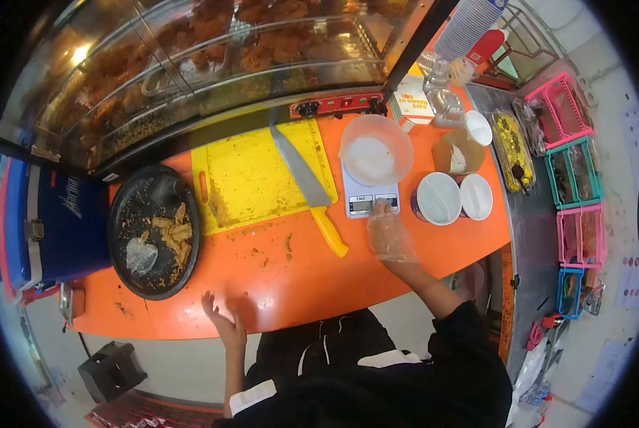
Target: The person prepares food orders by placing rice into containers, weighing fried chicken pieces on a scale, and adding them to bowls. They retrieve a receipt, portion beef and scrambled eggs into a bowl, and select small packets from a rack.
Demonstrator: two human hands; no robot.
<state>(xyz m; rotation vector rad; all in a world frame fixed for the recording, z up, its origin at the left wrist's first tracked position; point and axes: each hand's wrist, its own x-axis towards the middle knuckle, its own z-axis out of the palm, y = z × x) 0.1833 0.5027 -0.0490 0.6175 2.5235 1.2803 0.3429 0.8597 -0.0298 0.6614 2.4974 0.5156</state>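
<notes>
My right hand [391,235], in a clear plastic glove, touches the front of a white digital scale [351,191]; its fingertips are by the buttons, with the fingers close together. On the scale stands a translucent bowl [376,151] with white contents at its bottom. My bare left hand [225,319] is raised at the table's front edge, fingers apart and holding nothing. Left of the scale, a large knife [304,175] with a yellow handle lies across a crumb-covered yellow cutting board [255,171]. A black round tray [123,253] holds fried pieces and crumpled plastic.
Paper tubs [438,199] and a brown paper box [458,152] stand right of the scale. Behind is a glass food cabinet [227,64]. A blue cooler [66,221] sits at the left, and coloured baskets [575,171] line the right side.
</notes>
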